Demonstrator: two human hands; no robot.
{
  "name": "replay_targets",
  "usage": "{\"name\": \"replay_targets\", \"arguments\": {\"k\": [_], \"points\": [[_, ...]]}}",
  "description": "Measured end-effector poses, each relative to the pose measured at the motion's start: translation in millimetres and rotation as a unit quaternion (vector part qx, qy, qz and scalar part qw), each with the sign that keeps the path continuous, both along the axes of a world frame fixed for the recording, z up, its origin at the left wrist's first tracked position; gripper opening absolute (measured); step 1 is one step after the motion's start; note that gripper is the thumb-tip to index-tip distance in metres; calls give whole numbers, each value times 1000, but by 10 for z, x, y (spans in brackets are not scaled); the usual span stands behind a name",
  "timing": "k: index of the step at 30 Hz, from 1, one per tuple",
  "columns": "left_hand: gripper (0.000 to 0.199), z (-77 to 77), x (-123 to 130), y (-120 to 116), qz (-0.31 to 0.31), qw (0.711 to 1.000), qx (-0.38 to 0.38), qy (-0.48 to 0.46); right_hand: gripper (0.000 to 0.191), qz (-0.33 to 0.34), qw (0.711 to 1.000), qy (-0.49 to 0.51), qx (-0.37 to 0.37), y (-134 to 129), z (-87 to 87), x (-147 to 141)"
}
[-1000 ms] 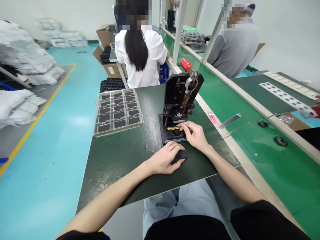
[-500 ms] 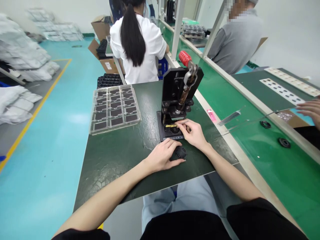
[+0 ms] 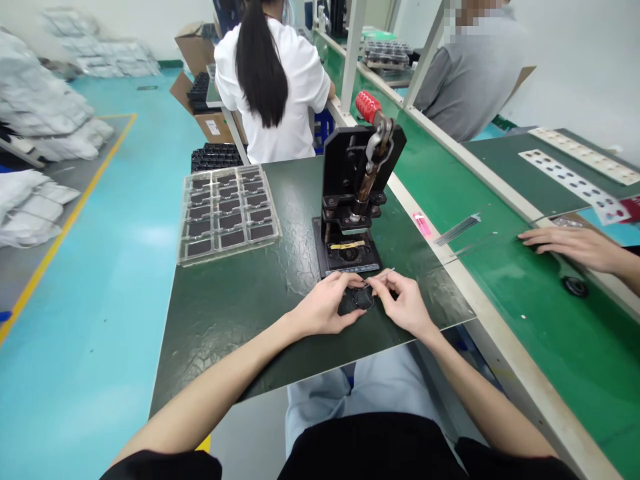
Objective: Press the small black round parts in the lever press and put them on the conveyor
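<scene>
While the round black part [image 3: 363, 299] is gripped by the left hand [image 3: 325, 305] just below frame centre, thumb and fingers on its rim, a thin grey tool [image 3: 387, 274] is pinched by the right hand [image 3: 404, 307] beside it. Black press [image 3: 339, 160] is set just above, yellow strip [image 3: 348, 245] laid across its base. Clear tray [image 3: 275, 235] is parked left of centre.

No legible text; carton label [image 3: 213, 127] and press-base strip [image 3: 354, 269] too small
</scene>
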State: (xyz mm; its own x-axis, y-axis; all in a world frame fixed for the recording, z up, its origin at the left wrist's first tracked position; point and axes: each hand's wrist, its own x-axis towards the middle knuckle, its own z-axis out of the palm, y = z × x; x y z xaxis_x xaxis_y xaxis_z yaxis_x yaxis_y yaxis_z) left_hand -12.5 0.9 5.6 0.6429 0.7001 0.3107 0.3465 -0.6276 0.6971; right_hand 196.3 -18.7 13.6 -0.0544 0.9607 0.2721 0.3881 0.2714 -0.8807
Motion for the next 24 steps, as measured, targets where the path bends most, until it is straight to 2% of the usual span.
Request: {"name": "replay_targets", "arguments": {"k": [3, 8, 15, 18, 21, 24], "points": [[47, -2, 6, -4, -2, 1000, -13, -20, 41, 2, 999, -33, 1, -54, -66, 23], [47, 10, 7, -14, -5, 999, -20, -24, 35, 15, 998, -68, 10, -35, -62, 33], [48, -40, 7, -21, -5, 999, -21, -24, 20, 33, 978, -163, 130, -74, -24, -7], [51, -68, 15, -19, -1, 999, -20, -26, 20, 42, 967, -196, 160, -70, -31, -29], [49, -66, 21, -17, 3, 1000, -15, -19, 23, 43, 969, -188, 155, -51, -49, -40], [42, -38, 22, -18, 3, 1000, -10, -14, 25, 14, 988, -106, 108, -31, -63, -24]]}}
